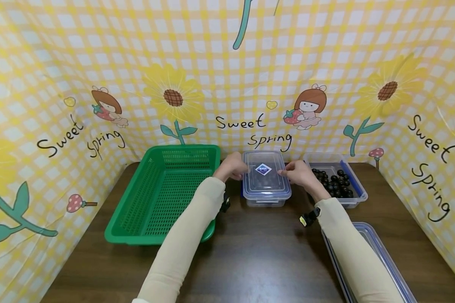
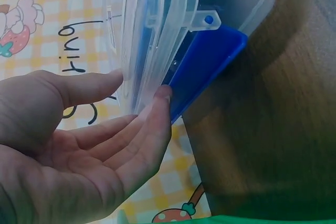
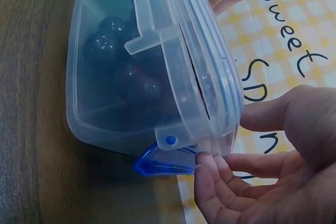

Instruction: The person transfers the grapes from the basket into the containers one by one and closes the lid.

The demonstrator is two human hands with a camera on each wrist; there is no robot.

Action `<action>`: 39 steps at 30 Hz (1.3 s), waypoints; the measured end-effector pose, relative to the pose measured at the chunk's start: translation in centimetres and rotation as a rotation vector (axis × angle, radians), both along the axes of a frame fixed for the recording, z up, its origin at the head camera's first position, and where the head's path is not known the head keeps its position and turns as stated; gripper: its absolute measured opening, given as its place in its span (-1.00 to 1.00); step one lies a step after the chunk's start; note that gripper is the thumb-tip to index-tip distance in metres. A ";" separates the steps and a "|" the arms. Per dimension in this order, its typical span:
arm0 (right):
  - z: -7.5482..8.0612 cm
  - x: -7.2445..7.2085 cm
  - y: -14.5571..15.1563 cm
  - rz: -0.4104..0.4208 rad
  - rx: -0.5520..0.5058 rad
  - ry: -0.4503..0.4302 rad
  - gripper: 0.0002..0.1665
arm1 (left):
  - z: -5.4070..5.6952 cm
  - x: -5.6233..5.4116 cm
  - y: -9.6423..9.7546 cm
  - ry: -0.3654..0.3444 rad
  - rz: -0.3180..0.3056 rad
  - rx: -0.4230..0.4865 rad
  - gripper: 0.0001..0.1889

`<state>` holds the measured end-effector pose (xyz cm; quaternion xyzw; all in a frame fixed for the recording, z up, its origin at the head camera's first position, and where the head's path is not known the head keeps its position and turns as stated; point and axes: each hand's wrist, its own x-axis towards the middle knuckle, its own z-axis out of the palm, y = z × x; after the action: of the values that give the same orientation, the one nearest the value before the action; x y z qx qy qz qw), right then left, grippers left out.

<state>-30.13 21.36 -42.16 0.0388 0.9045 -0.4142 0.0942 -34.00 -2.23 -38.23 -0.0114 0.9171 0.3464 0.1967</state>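
A clear plastic food container (image 1: 265, 203) stands at the back middle of the table, with a transparent lid (image 1: 265, 185) on top. Dark round pieces (image 3: 105, 45) show through its wall in the right wrist view. My left hand (image 1: 233, 167) holds the lid's left edge, thumb on top and fingers by the rim and a hanging blue latch (image 2: 210, 56). On the opposite side, my right hand (image 1: 301, 173) pinches the lid's edge, its fingertips beside another lowered blue latch (image 3: 165, 162). A narrow gap shows between lid and rim near the right hand.
A green perforated basket (image 1: 115, 223) stands at left, close to my left forearm. Behind my right hand is an uncovered clear container (image 1: 360, 187) with several dark round fruits (image 1: 335, 183). Another clear, blue-edged lid or box (image 1: 383, 248) lies partly under my right forearm.
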 end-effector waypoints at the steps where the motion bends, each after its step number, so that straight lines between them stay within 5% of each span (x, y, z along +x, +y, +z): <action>1: 0.0 0.0 0.0 0.001 0.000 -0.002 -0.45 | 0.0 0.0 0.0 0.002 0.003 0.001 -0.78; 19: -0.3 -0.2 -0.3 0.009 -0.004 -0.021 -0.38 | 0.9 -0.2 -0.2 -0.067 0.002 0.013 -0.70; 26: -0.7 -0.1 -0.1 0.033 0.098 0.011 -0.37 | 0.5 -0.4 0.0 -0.095 0.031 0.050 -0.73; 39: -1.0 0.1 0.3 0.043 0.067 0.029 -0.39 | -0.3 -0.4 -0.4 -0.142 0.080 0.128 -0.77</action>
<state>-30.03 21.62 -43.19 0.0166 0.9197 -0.3821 0.0885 -34.42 -2.61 -38.53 -0.0602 0.8757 0.4102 0.2476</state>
